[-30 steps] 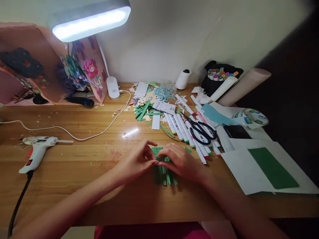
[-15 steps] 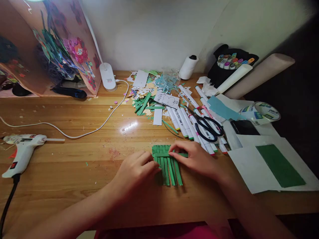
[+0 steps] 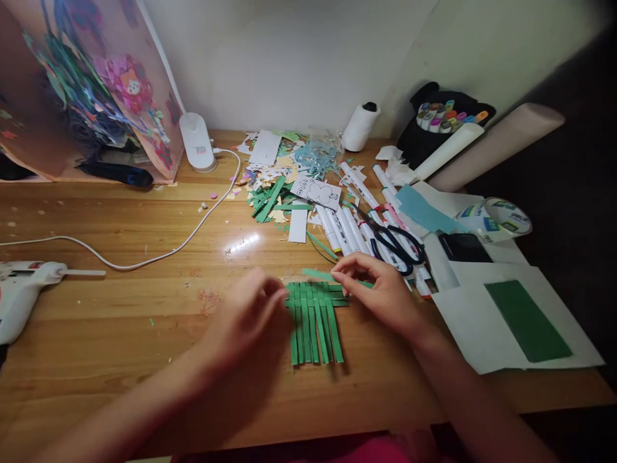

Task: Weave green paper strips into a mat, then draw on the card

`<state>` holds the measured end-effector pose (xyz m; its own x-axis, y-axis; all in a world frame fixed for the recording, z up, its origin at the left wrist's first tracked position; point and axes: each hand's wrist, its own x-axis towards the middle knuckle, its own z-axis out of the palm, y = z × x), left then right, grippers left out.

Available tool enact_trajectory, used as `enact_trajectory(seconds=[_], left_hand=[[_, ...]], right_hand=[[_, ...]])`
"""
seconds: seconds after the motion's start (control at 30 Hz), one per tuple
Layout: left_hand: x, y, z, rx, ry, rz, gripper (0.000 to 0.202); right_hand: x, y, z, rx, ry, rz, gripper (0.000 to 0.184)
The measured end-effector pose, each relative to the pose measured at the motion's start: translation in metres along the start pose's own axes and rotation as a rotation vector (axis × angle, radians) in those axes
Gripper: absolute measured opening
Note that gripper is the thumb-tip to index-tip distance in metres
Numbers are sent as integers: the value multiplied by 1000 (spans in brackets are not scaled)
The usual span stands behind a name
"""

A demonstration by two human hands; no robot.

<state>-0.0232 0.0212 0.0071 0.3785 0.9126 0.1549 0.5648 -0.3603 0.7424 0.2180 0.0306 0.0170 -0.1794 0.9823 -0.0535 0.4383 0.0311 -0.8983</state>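
Observation:
A woven mat of green paper strips (image 3: 313, 297) lies flat on the wooden table, with several loose strip ends fanning toward me. My right hand (image 3: 380, 289) pinches a single green paper strip (image 3: 315, 274) above the mat's far right corner. That strip is held roughly crosswise and sticks out on both sides of the fingers. At the mat's left edge is my left hand (image 3: 248, 308), fingers curled. Motion smears it, so whether it grips anything is unclear.
Black-handled scissors (image 3: 398, 247) rest on white markers (image 3: 354, 228) beyond my right hand. Paper scraps (image 3: 274, 193) are heaped at the back. A glue gun (image 3: 29, 289) lies far left, near a white cable (image 3: 144, 262). Green card (image 3: 527, 319) lies on white paper at right.
My right hand has lifted the green strip off the mat's lower weave and moved it away from me. My left hand has shifted left and farther back. The view has turned slightly right.

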Motion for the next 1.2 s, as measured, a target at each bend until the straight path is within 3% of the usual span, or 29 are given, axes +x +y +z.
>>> enact_trajectory(seconds=[0.07,0.17,0.33,0.5,0.57,0.67,0.87,1.2], left_hand=[[10,-8,-17,-13,192,-97,6],[17,-19,-32,39,270,-150,15],[9,-14,-20,182,133,131,18],[-10,8,-5,313,-55,158,19],[-21,20,0,348,-94,312,26],[-39,34,12,390,-26,526,25],[-48,34,32,559,-27,498,33],[-47,27,29,586,-50,487,32]], right_hand=[[0,0,1,37,-25,6,9],[-2,-2,3,-2,-110,16,8],[-7,-4,9,15,-260,30,8],[-12,-5,13,-70,-329,6,4],[-13,-6,14,-101,-340,16,4],[-13,-6,15,-125,-337,26,6],[-14,-5,16,-140,-331,20,6],[-15,-2,17,-130,-299,17,6]])
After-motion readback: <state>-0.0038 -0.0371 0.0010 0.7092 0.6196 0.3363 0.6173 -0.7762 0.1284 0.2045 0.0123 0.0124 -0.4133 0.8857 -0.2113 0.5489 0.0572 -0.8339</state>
